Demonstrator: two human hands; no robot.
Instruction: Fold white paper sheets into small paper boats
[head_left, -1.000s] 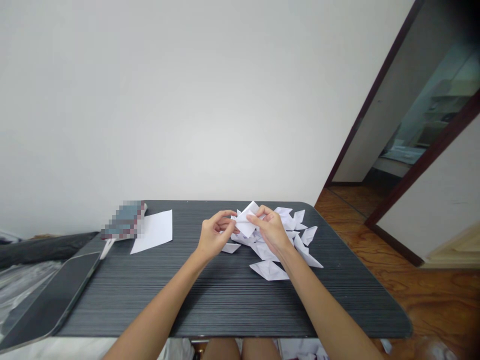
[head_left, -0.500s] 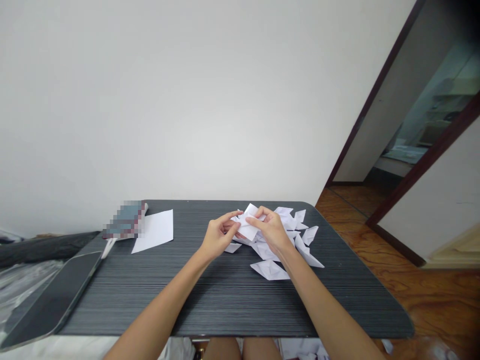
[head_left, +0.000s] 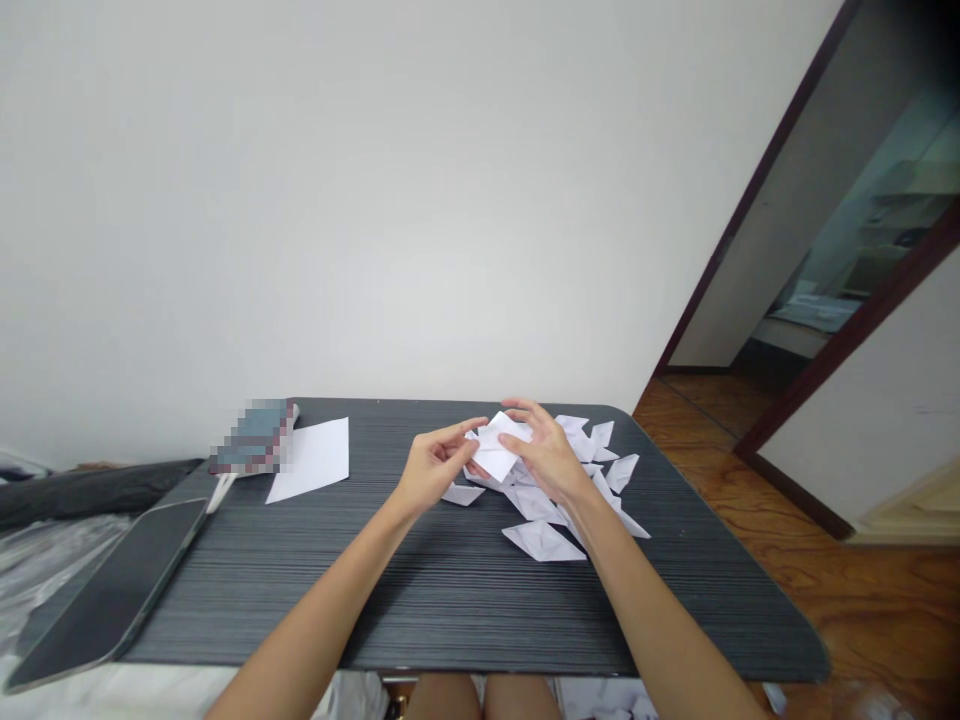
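Observation:
Between my two hands is a small folded white paper, held just above a pile of paper boats. My left hand pinches its left corner between thumb and fingers. On the right side, the thumb of my right hand presses on the paper's face, with the other fingers behind it, partly raised. Folded white paper boats lie heaped under and to the right of my right hand. One more folded piece rests beneath my left hand.
The dark, wood-grained table backs onto a white wall. A flat white sheet lies at the left beside a blurred-out object with a white cord. A dark flat panel overlaps the left edge. Wooden floor shows right.
My right hand's fingers have lifted and spread a little from the folded paper, its thumb still on it. The paper shows flatter toward me. The view has shifted slightly.

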